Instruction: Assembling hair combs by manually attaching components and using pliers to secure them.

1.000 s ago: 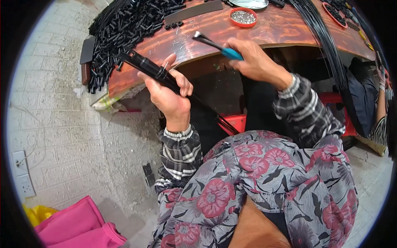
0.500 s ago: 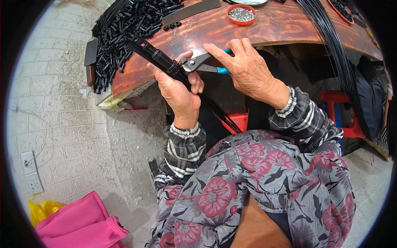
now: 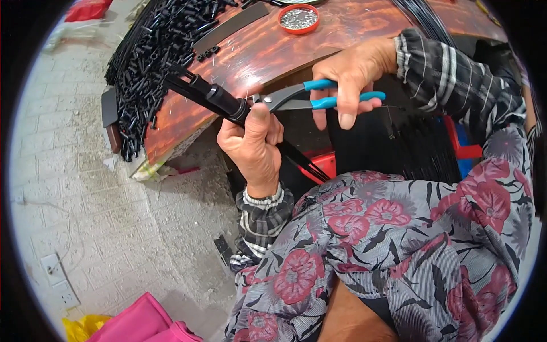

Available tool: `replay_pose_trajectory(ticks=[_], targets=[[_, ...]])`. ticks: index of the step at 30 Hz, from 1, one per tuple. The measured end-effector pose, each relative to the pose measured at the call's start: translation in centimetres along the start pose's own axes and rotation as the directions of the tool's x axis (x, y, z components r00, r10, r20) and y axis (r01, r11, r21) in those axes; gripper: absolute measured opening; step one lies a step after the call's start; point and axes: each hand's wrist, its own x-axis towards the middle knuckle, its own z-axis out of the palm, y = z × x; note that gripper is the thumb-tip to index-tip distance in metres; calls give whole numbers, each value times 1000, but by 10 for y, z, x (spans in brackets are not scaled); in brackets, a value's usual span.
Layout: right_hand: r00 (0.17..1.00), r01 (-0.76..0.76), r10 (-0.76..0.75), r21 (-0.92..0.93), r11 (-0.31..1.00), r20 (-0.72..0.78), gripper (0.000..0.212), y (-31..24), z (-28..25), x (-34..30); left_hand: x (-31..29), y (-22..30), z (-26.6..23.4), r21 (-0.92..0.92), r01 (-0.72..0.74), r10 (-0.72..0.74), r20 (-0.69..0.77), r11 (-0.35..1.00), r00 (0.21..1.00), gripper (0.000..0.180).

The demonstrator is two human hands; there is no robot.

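My left hand [image 3: 253, 145] is closed around a black umbrella frame [image 3: 225, 102], a slim bundle of rods with a collar, held aslant with its upper end toward the table. The thumb lies over the collar's lower side. Pliers with blue handles [image 3: 347, 101] are in my right hand [image 3: 356, 74], fingers hooked about the grips and thumb hanging down over them. The handles stand spread apart. Against the frame beside my left thumb lie the jaws, partly hidden, so whether they bite on anything cannot be made out.
A heap of short black tubes [image 3: 145, 74] covers the left end of the brown wooden table [image 3: 250, 62]. A red dish of small metal pieces [image 3: 299, 19] and a dark flat strip [image 3: 231, 27] lie farther back. Thin black rods [image 3: 424, 20] hang over the right side. Pink cloth [image 3: 145, 322] is at lower left.
My right hand has turned and moved slightly right, its forearm swinging up and outward. The pliers' handles show more widely spread. My left thumb has come over the umbrella frame. The whole view has shifted.
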Motion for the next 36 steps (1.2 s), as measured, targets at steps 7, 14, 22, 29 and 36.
replay_pose_trajectory(ticks=[7, 14, 22, 29, 36], targets=[[722, -121, -545, -853, 507, -426, 38, 0, 32, -4, 1, -2, 0, 1, -23, 23, -15, 1000, 1000, 30], [987, -88, 77, -75, 993, -138, 39, -8, 20, -15, -5, -8, -2, -66, 2, -1, 10, 998, 1000, 46], [522, -351, -816, -934, 60, -249, 42, 4, 41, -18, -3, -12, 0, -38, 97, -97, -18, 995, 995, 38], [980, -201, 201, -12, 980, -2, 28, -5, 19, -25, -7, -11, 7, -111, 37, -31, 62, 993, 998, 47], [696, -206, -568, -881, 427, -438, 38, 1, 45, -24, -5, -8, 1, 86, 53, -60, 74, 995, 995, 47]])
